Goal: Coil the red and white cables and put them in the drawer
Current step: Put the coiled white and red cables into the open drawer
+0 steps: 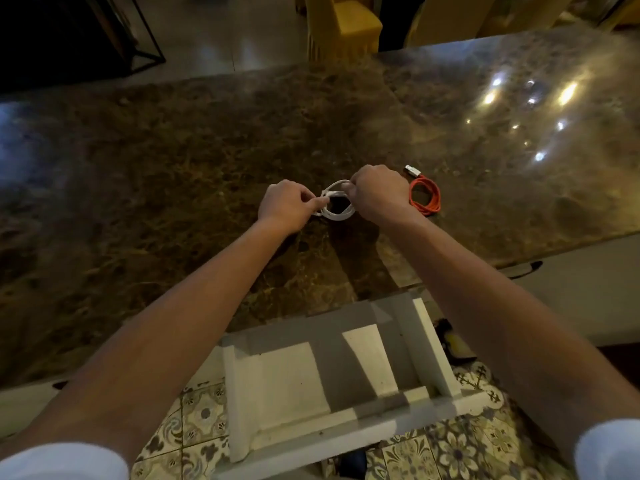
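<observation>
The white cable (337, 213) is wound into a small loop over the brown marble counter (173, 188). My left hand (287, 206) pinches the loop's left side. My right hand (377, 195) pinches the cable at the loop's upper right. The red cable (426, 199) lies coiled on the counter just right of my right hand, its silver plug (412, 170) pointing up and left. The white drawer (332, 382) stands pulled out below the counter's near edge, between my forearms, with nothing visible inside it.
A dark drawer handle (526, 269) shows on the cabinet front at right. Patterned floor tiles (450, 452) lie beneath the drawer. Yellow chairs (343, 26) stand beyond the counter's far edge. Bright light reflections sit on the counter's right part.
</observation>
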